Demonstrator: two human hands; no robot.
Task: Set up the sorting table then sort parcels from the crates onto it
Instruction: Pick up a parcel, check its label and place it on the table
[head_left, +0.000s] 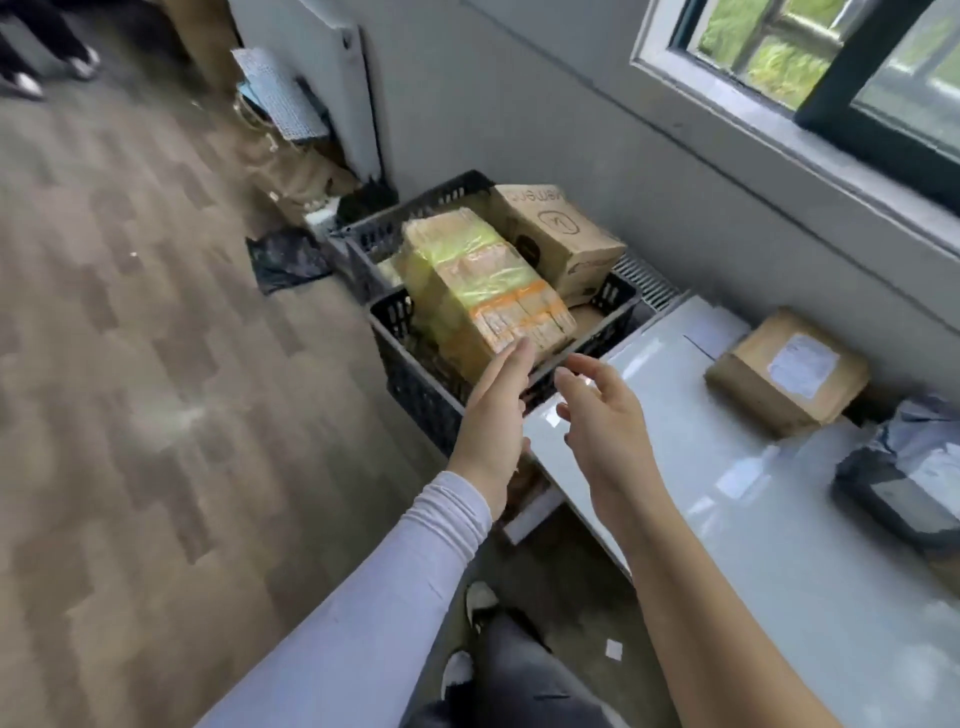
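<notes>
Two open hands, left (493, 410) and right (602, 415), gripping nothing, near crate (415, 395); taped parcel (483, 291) beside box (561, 239).

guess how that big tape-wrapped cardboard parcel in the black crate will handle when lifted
The big cardboard parcel wrapped in shiny yellow-green tape probably stays stiff, being boxy. The glossy wrap may be slippery. Its bulk fills the black plastic crate, so it likely needs both hands.

Beyond the fingers (519, 351), the taped parcel (483, 291) hides the crate (415, 395) floor; right of them, the grey bag (904, 467) leaves the frame, labels blurred
</notes>
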